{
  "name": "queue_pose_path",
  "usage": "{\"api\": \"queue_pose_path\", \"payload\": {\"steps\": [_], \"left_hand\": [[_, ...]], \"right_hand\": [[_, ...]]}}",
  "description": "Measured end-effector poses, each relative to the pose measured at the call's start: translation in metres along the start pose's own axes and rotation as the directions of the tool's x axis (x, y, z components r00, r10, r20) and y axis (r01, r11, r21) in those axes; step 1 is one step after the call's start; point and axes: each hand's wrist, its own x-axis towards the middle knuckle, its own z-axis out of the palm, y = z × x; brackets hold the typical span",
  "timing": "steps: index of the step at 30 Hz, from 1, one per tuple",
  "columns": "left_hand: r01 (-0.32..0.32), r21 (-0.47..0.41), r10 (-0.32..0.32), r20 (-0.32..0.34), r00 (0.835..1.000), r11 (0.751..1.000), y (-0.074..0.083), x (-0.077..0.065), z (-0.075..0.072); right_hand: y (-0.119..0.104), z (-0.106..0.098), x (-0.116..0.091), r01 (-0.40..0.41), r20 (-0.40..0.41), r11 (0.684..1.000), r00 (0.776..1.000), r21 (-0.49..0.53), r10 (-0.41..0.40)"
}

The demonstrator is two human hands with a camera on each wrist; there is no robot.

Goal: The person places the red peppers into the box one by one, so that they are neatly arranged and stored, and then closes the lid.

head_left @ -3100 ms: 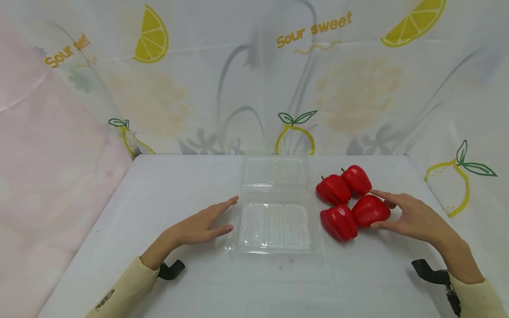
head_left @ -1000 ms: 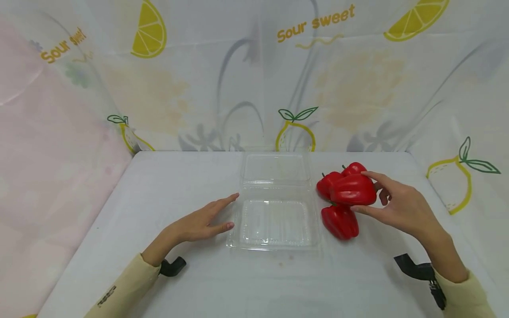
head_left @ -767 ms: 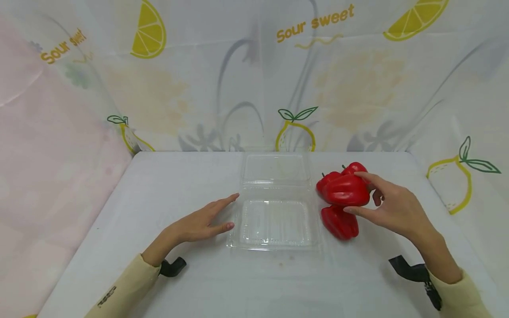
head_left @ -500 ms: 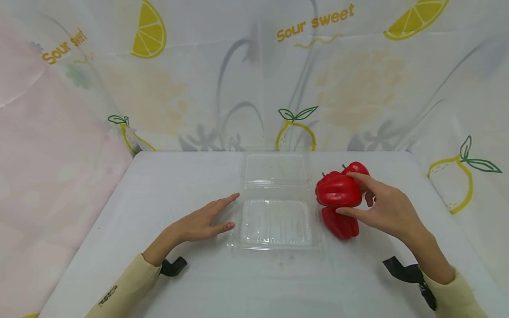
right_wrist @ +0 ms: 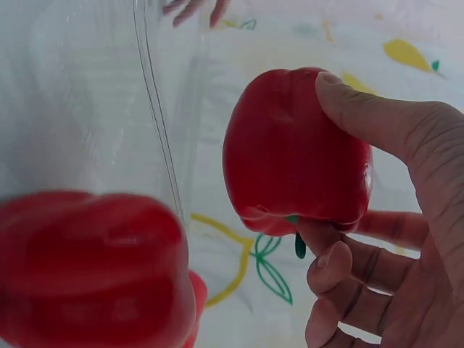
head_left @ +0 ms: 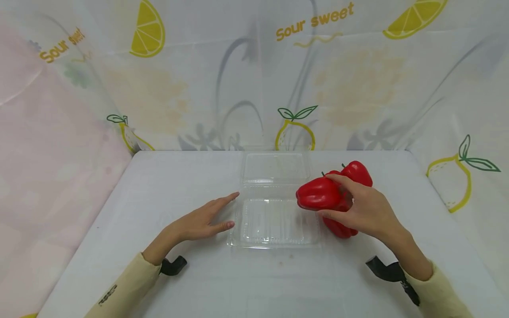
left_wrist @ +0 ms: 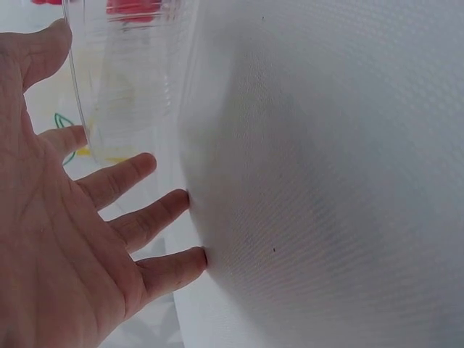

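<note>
My right hand pinches a red bell pepper between thumb and fingers, raised over the right edge of the clear plastic clamshell container. In the right wrist view this pepper shows its green stem beside the fingers. The container lies open, its lid toward the wall. At its left side rests my left hand, fingers spread; in the left wrist view, the thumb and forefinger are against or very near the container wall.
Right of the container lie other red bell peppers: one at the back, one in front, and one partly hidden behind the held pepper. A white cloth covers the table. A lemon-print curtain hangs behind.
My right hand took hold of the right-hand pepper, lifted it over the others and carried it left to the container's edge. The left hand and container have stayed in place.
</note>
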Motion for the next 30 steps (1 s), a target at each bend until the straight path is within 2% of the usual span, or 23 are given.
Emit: {"api": "queue_pose_path", "payload": {"steps": [16, 22, 30], "left_hand": [[0.012, -0.008, -0.012, 0.001, 1.000, 1.000, 0.000, 0.001, 0.000], [0.030, -0.004, -0.030, 0.009, 1.000, 1.000, 0.000, 0.001, 0.001], [0.016, -0.006, -0.016, 0.002, 1.000, 1.000, 0.000, 0.001, 0.000]], "right_hand": [[-0.031, 0.035, 0.005, 0.042, 0.035, 0.999, 0.998, 0.035, -0.043], [-0.044, 0.046, 0.005, 0.027, 0.075, 0.998, 0.997, 0.057, -0.031], [-0.059, 0.060, 0.003, 0.011, 0.108, 0.997, 0.994, 0.073, -0.019]]}}
